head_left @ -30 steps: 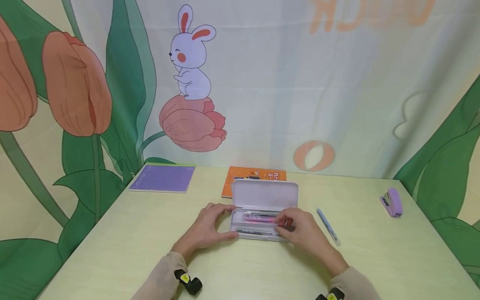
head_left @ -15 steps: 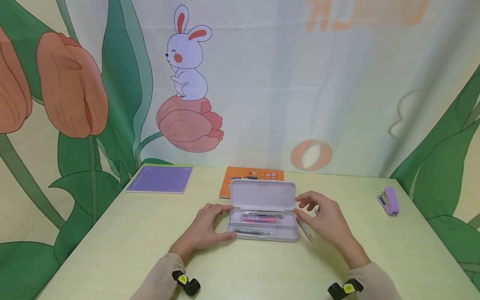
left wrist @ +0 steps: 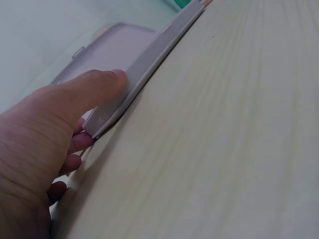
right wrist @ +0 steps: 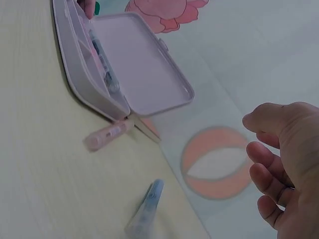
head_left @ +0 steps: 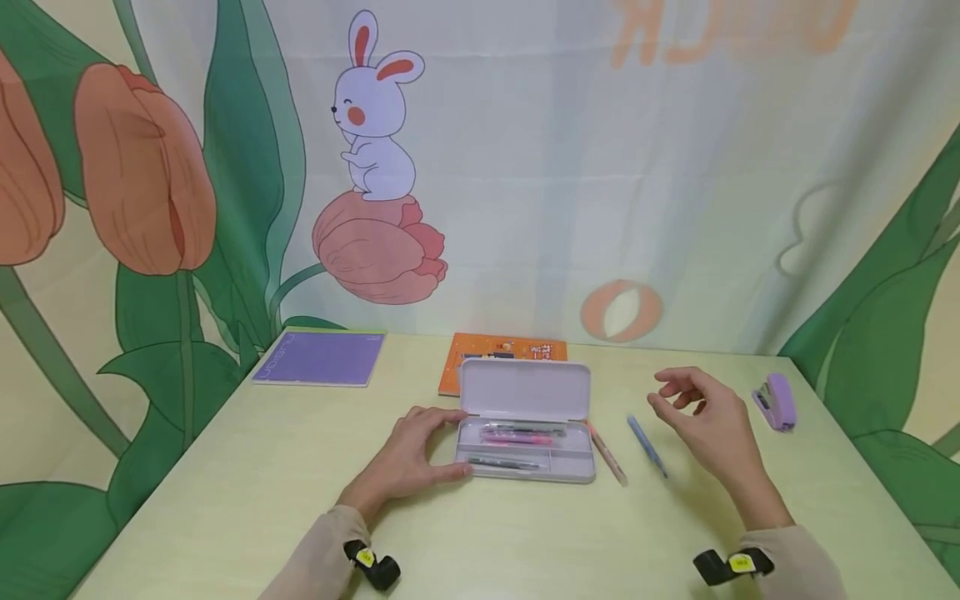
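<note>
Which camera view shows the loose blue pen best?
The head view: the blue pen shows full length there, lying on the table between the pencil case and the right hand. The right wrist view shows it foreshortened and blurred by the bottom edge; the left wrist view does not show it.

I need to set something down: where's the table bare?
Bare: front table between the sleeves, and between the purple notebook and left hand. Crowded: around the pencil case, orange book behind, pink pen and blue pen to its right.
</note>
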A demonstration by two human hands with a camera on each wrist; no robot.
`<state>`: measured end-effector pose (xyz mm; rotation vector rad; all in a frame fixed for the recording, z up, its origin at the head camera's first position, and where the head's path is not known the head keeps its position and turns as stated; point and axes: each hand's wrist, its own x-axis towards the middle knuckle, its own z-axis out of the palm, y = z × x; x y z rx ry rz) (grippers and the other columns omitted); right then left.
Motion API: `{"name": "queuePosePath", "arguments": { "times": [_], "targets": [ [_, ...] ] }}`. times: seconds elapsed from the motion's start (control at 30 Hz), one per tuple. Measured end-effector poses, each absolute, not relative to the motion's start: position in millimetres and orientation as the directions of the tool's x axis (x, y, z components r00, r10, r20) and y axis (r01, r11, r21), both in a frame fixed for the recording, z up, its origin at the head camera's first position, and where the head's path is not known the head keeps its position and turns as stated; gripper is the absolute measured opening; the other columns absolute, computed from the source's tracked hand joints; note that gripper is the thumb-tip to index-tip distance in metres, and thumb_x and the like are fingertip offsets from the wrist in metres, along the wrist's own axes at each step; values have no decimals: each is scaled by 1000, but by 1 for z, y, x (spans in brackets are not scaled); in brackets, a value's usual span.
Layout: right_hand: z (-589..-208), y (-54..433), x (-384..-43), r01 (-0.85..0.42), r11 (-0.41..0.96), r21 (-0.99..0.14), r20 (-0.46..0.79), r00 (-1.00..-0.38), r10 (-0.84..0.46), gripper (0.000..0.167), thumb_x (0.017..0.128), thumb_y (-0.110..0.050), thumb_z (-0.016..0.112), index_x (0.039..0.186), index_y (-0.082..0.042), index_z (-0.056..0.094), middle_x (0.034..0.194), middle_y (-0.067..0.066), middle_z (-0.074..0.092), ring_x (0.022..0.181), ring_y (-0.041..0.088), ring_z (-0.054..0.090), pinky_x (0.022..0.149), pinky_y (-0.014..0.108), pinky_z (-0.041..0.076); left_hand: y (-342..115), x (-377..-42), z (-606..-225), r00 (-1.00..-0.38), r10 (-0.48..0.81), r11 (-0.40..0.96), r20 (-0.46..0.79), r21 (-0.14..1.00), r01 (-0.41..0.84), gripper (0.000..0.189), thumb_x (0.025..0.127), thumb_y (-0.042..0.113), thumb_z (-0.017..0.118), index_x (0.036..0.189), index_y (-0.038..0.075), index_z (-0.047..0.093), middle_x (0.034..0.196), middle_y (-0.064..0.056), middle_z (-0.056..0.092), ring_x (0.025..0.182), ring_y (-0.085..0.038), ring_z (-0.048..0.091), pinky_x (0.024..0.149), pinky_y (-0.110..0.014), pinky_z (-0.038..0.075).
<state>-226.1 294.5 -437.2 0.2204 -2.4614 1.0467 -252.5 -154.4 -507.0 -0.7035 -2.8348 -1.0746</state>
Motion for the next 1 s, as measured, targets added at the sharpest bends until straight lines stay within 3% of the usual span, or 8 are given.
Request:
{"name": "queuePosePath", "arguments": {
  "times": [0.2,0.5,1.0],
  "targets": [
    [-450,302,-230,-276,706,-652,416,-909,30,31,100,-28,87,126,-15,77,102,3,76,85,8,64,66,23,50,-155,-255,-509,-896,403,668,185,610,427,86,85,60,91,157,23,63,156,2,65,139,-23,52,122,-55,40],
    [-475,301,-237,-172,697,-696,229,-973,-12,41,100,-31,87,131,-7,73,105,5,76,89,17,63,71,25,50,-155,-254,-509,-896,405,668,181,610,425,86,85,60,91,158,24,62,156,2,65,139,-23,52,122,-55,40],
    [-484,306,-237,-48,785,-618,34,-999,-35,32,97,-37,89,106,-10,73,94,3,69,85,21,59,72,33,48,-155,-254,-509,-892,409,663,191,610,435,87,85,60,91,158,23,62,156,1,65,141,-24,52,123,-56,39]
  ]
}}
